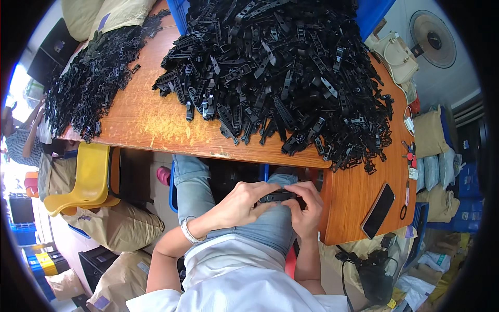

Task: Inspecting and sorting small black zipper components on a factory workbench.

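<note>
Above my lap, both hands are closed on one small black plastic part [278, 197], long and narrow like those heaped on the table. My left hand [243, 202], with a silver bangle at the wrist, grips its left end. At its right end, the thumb and fingers of my right hand [305, 204] pinch it. Fingers cover part of the piece, so its details are hidden. Just beyond my hands, a large heap of black plastic parts [270, 78] spreads over the wooden table [171, 122] to its front edge.
A second pile of smaller black parts [99, 78] lies at the far left. A phone [378, 210] and scissors [405, 200] rest on the table's right side. A yellow chair [91, 179] and brown sacks [122, 229] stand at left. A fan [433, 39] is at far right.
</note>
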`<state>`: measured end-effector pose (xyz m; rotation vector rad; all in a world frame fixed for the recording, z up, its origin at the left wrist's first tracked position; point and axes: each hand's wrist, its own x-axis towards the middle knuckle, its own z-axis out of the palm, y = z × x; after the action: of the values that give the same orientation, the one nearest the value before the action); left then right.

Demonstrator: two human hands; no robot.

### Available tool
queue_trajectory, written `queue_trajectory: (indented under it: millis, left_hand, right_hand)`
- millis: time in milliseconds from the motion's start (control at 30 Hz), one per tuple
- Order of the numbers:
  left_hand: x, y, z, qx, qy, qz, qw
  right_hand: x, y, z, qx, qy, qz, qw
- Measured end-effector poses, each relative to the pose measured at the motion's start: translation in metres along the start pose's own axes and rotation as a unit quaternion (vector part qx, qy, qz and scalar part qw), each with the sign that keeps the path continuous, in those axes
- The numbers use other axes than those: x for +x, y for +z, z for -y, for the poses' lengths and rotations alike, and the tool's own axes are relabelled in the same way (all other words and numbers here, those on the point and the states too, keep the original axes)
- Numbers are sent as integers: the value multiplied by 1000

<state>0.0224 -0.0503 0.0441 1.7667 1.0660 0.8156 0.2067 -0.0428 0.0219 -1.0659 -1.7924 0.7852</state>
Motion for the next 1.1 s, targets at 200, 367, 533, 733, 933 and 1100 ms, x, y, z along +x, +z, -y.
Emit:
queue_trajectory:
  millis: [200,367,533,733,933,1100]
  left_hand:
    - [-9,-14,7,-148,-157,87,973]
    - [2,-59,51,70,-24,-297,952]
    - [20,-151,123,260,-3,-545,797]
    - [25,-205,151,467,-91,-467,745]
    - [11,-206,153,528,-31,-352,772]
    - [3,-177,126,484,-90,-362,792]
  right_hand:
    - [2,-1,-5,103,41,97,989]
    - [0,34,11,135,64,109,983]
    - [-4,29,-4,162,63,103,979]
    - [-13,22,-13,157,107,118,975]
    - [-15,20,-15,142,125,127,974]
    - [-3,14,-25,124,137,-16,983]
